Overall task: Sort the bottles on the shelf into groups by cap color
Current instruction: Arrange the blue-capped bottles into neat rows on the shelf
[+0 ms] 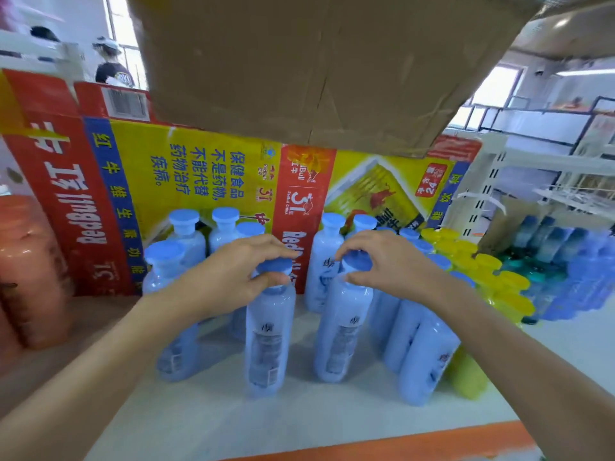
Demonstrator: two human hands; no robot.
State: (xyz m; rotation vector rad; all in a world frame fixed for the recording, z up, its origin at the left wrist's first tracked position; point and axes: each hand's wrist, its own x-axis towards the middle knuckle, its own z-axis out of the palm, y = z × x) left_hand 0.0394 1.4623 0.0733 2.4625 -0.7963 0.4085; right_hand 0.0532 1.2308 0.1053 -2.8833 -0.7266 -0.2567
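Running along 6 o'clock, the orange front edge borders the white shelf. Just past it, the left hand and the right hand each pinch a blue cap between thumb and curled fingers. The left bottle and the right bottle stand upright, side by side but apart. A packed blue-capped row sits at 3 o'clock and orange bottles at 9. Farther off are loose blue-capped bottles at 11 and yellow-capped bottles and teal-capped bottles at 2. A Red Bull carton stands at 12 under brown cardboard.
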